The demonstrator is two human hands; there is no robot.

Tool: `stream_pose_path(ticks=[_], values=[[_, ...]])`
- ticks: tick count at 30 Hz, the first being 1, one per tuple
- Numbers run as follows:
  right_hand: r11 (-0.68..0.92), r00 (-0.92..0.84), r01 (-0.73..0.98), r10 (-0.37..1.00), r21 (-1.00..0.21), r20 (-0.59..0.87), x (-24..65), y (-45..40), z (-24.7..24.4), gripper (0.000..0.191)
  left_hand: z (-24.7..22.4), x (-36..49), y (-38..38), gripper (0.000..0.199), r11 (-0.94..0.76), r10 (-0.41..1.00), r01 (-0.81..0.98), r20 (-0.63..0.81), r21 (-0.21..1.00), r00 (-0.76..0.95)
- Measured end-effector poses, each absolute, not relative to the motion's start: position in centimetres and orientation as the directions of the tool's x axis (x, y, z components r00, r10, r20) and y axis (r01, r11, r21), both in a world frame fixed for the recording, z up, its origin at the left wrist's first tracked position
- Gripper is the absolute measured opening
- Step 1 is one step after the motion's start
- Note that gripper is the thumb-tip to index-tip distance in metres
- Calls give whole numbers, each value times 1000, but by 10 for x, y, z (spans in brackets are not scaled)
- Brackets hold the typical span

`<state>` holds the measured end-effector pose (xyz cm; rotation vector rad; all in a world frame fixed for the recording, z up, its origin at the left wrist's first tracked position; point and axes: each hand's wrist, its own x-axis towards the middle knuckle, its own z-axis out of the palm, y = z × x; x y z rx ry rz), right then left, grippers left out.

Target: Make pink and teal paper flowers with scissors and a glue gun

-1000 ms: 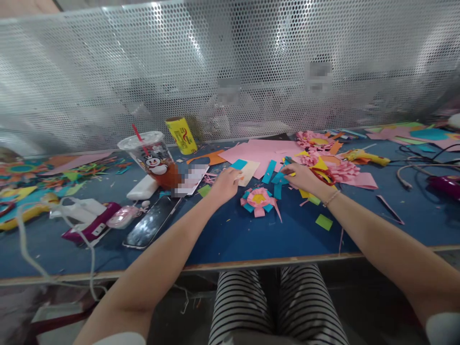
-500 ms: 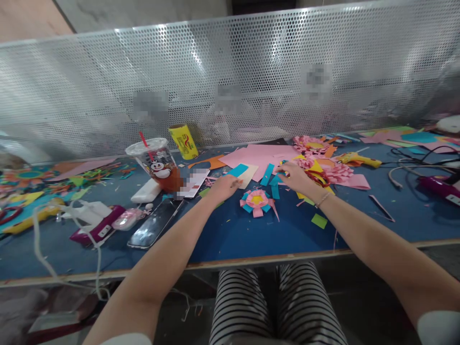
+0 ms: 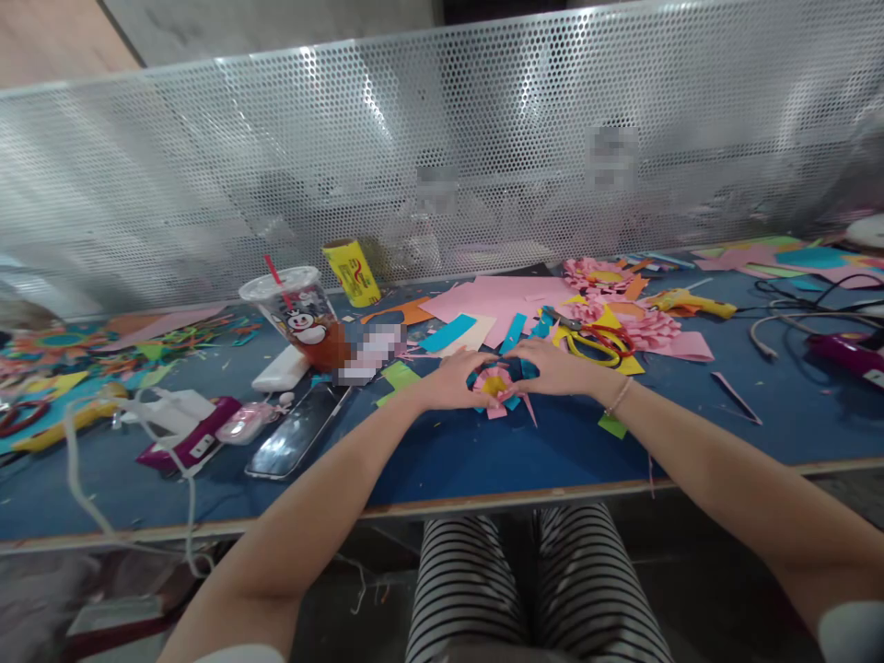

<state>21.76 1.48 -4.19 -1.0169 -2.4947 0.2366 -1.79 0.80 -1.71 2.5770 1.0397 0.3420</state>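
Btm ctr: striped trousers [image 3: 466, 589], then front edge of blue table [image 3: 428, 474]. Lower L of ctr: dark phone [image 3: 296, 433], lying flat. Mid-frame: small pink/blue paper flower [image 3: 493, 386] w/ yellow ctr, on table btwn both hands. L hand [image 3: 457, 382] curved round flower's L side, R hand [image 3: 561, 370] round its R side; thumbs & fingers bent in toward it, can't tell if either pinches it. Just behind: blue strip [image 3: 448, 333] nr L hand; scissors [image 3: 570, 321] beyond R hand, on yellow paper. L of ctr: drink cup [image 3: 296, 318] w/ red straw. Further back: pink sheets [image 3: 473, 306], yellow glue gun [image 3: 694, 302] at R, tilted yellow tube [image 3: 352, 273]. Top, full width: perforated panel [image 3: 414, 110].
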Motion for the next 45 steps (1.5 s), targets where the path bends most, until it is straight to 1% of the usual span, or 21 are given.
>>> stream_pose_path(ticks=[3,5,8,11,13,16,18,20,23,25,27,29,31,33,34,35,36,38,40,43,45], values=[[708,-646,609,704,-358,294,214,14,-40,49,-16,-17,8,72,-700,684,599,120,389,720],[677,-627,608,730,-415,272,212,12,-38,46,-16,-17,8,71,-720,670,585,155,374,726],[591,-569,570,785,-571,245,209,9,-36,47,-15,-17,6,67,-754,642,556,218,349,735],[483,-502,426,829,-765,244,207,9,-37,57,-11,-15,1,66,-797,599,522,276,305,752],[418,-476,318,847,-851,238,206,13,-40,62,-9,-14,-2,67,-816,576,508,307,276,758],[376,-489,205,839,-904,238,205,19,-44,56,-8,-14,-4,72,-832,554,488,332,265,764],[377,-504,176,828,-909,246,203,23,-45,51,-10,-18,0,77,-835,547,471,353,282,759],[389,-503,206,830,-898,244,202,24,-44,49,-14,-25,9,72,-812,583,495,393,308,711],[429,-488,383,846,-818,216,197,22,-43,43,-24,-37,30,48,-705,699,634,459,317,548],[486,-476,531,849,-694,231,193,18,-43,40,-31,-45,44,43,-618,753,730,486,291,444],[562,-473,632,825,-535,308,190,15,-43,38,-38,-50,54,40,-539,793,801,479,261,377],[613,-470,693,783,-380,407,189,15,-43,36,-42,-52,58,40,-487,828,846,422,218,369],[610,-454,753,753,-245,477,194,19,-41,32,-44,-53,59,43,-463,860,869,330,177,391],[549,-433,827,761,-122,484,205,29,-37,27,-43,-52,57,44,-475,865,870,255,132,433],[499,-417,864,782,-65,463,213,36,-34,26,-42,-53,56,43,-486,861,867,228,111,454],[444,-386,895,812,-34,437,221,43,-31,24,-41,-53,56,42,-497,858,863,205,94,472],[382,-329,923,844,-44,423,231,50,-28,22,-40,-54,55,42,-501,857,862,186,81,481],[229,-144,962,888,-147,438,249,64,-24,22,-37,-56,54,45,-493,863,867,162,69,478],[122,8,966,868,-228,496,263,75,-25,24,-35,-60,54,51,-467,879,881,147,70,454],[71,80,963,844,-258,531,274,82,-36,26,-32,-63,54,59,-436,896,897,125,74,426],[117,35,959,855,-258,518,277,82,-45,24,-31,-63,54,61,-429,900,900,114,74,420]])
